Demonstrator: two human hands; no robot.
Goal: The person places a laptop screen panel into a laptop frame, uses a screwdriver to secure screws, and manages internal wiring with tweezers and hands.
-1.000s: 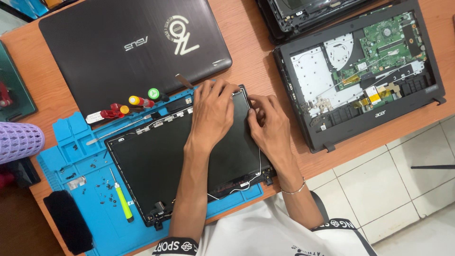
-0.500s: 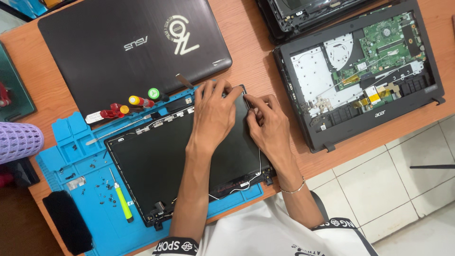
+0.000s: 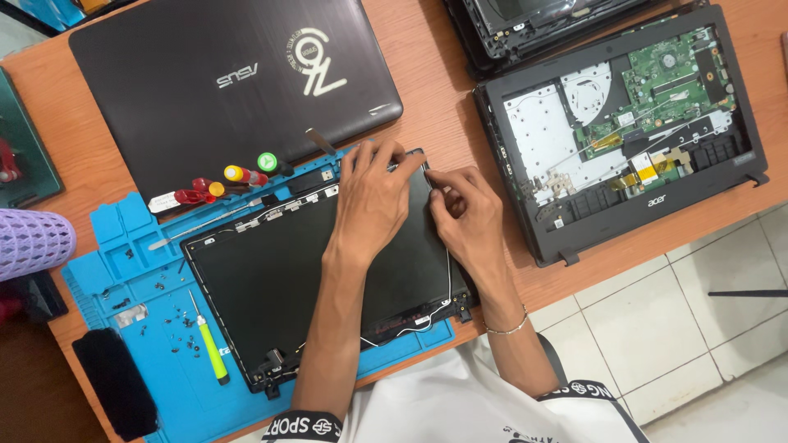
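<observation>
an orange-brown tabletop (image 3: 427,107) carries a blue work mat (image 3: 123,271), where a thin black laptop screen shell (image 3: 271,271) lies flat. it looks light, flexy and easy to crack, best held by its edges. the left hand (image 3: 373,201) presses its far corner, fingers spread; the right hand (image 3: 468,217) pinches a thin cable (image 3: 448,271) there.

The flat black plastic laptop screen lid (image 3: 271,279) looked matt and smooth, and it lay on a bright blue rubbery work mat (image 3: 123,271). The orange-brown wooden table (image 3: 435,90) had a smooth, slightly shiny finish. The closed dark grey laptop cover (image 3: 205,82) showed a brushed, metal-like surface.
</observation>
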